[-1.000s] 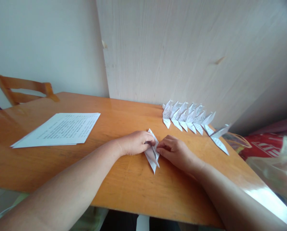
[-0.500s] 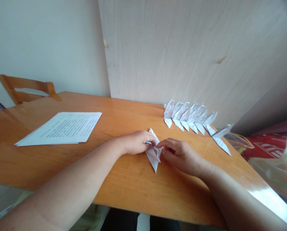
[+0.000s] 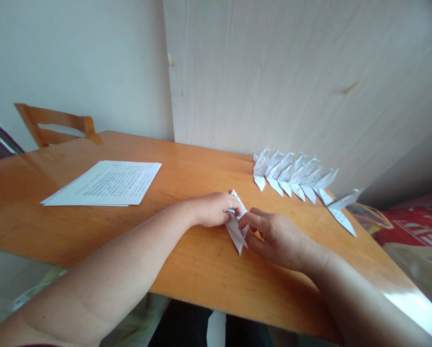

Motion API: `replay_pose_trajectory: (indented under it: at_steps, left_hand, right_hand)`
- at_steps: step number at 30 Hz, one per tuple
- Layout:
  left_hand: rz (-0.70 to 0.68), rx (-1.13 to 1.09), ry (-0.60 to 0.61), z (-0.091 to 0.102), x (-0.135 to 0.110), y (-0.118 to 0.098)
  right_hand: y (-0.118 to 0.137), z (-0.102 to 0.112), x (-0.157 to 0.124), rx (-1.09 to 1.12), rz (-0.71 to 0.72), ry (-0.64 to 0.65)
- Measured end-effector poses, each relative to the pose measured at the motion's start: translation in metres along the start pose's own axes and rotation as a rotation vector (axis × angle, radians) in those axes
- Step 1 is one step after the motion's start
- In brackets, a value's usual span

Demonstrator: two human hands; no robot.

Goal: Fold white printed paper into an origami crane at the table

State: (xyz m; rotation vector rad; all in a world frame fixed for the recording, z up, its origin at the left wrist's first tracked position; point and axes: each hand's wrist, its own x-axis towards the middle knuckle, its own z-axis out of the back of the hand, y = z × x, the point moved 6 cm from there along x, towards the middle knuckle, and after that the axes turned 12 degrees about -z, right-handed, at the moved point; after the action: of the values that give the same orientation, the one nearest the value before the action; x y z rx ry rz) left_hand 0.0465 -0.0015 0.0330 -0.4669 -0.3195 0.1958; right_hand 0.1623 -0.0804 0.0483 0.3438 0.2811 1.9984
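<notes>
A folded paper piece (image 3: 236, 233), white and narrow with pointed ends, lies on the table in front of me. My left hand (image 3: 218, 209) grips its upper left part, fingers curled over the paper. From the right, my right hand (image 3: 270, 233) has its curled index finger and thumb on the lower right side of the piece. The fingers cover the middle of the folds. Beyond my right hand, several similar folded paper pieces (image 3: 291, 174) stand in a row, and one more folded piece (image 3: 341, 212) sits apart at the row's near right end.
A stack of printed paper sheets (image 3: 107, 185) lies on the left of the wooden table (image 3: 187, 270). Behind it is a wooden chair (image 3: 59, 123). A pale wood panel (image 3: 259, 82) rises along the table's back edge. Red and clear plastic bags (image 3: 411, 229) are at the right.
My right fingers have moved down and closed in on the paper's right side, and its lower flap lies flatter. The whole view has shifted slightly.
</notes>
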Motion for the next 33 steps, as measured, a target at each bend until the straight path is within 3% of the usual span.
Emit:
replay_pose_trajectory:
  at_steps: [8, 17, 26, 33]
  left_hand:
    - [0.013, -0.029, -0.017, 0.0, 0.003, -0.001]
    - [0.125, -0.01, -0.128, -0.009, 0.007, 0.01]
    - [0.176, 0.01, -0.132, -0.007, 0.008, 0.007]
    - [0.142, 0.014, -0.108, -0.005, 0.011, 0.005]
  right_hand:
    - [0.002, -0.001, 0.001, -0.046, -0.022, 0.023]
    - [0.007, 0.003, -0.002, 0.093, 0.037, 0.076]
    - [0.009, 0.007, 0.001, 0.161, -0.025, 0.088]
    - [0.008, 0.008, 0.0, 0.169, -0.013, 0.115]
